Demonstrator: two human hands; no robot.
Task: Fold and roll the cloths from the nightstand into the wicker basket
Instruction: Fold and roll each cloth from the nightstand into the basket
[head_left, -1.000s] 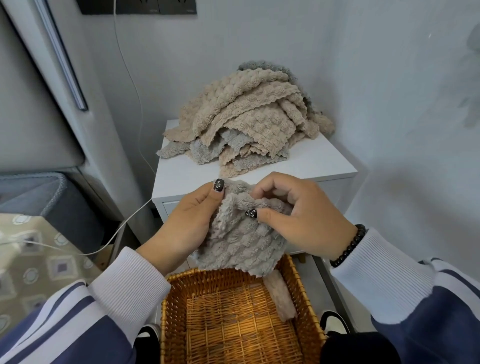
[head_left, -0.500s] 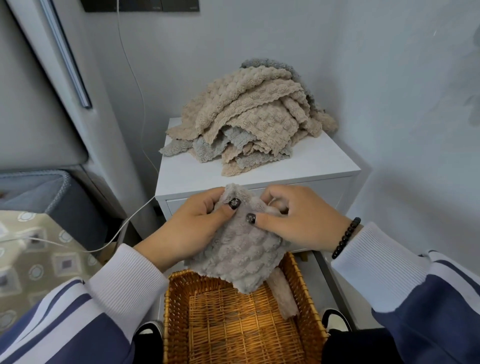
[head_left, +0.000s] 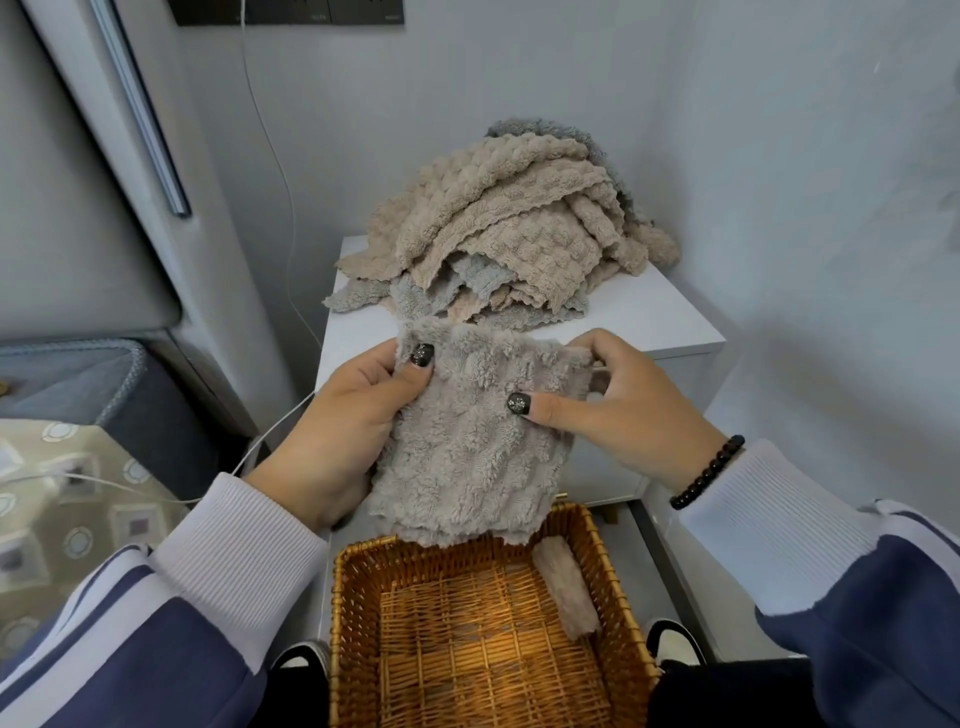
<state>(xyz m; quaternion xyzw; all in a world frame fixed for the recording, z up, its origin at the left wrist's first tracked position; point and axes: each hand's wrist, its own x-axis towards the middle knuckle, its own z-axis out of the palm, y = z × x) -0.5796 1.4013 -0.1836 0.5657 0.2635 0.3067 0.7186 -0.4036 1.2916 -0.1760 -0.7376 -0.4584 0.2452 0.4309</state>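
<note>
A fluffy grey-beige cloth (head_left: 470, 447) hangs folded in front of me, above the wicker basket (head_left: 613, 587). My left hand (head_left: 343, 431) pinches its upper left corner with the thumb on top. My right hand (head_left: 623, 410) pinches its upper right edge, thumb pressed on the front. One rolled beige cloth (head_left: 566, 592) lies along the basket's right wall. A heap of beige and grey cloths (head_left: 514, 234) sits on the white nightstand (head_left: 660, 322) behind.
A grey wall closes the right side. A bed with a patterned cover (head_left: 57, 493) and a grey headboard (head_left: 78, 249) stand on the left. A white cable (head_left: 270, 135) runs down the wall to the bed. My shoes (head_left: 672, 639) flank the basket.
The cloth was bunched between both hands; now my hands have moved apart and spread it flat and wider. The view has tilted down slightly.
</note>
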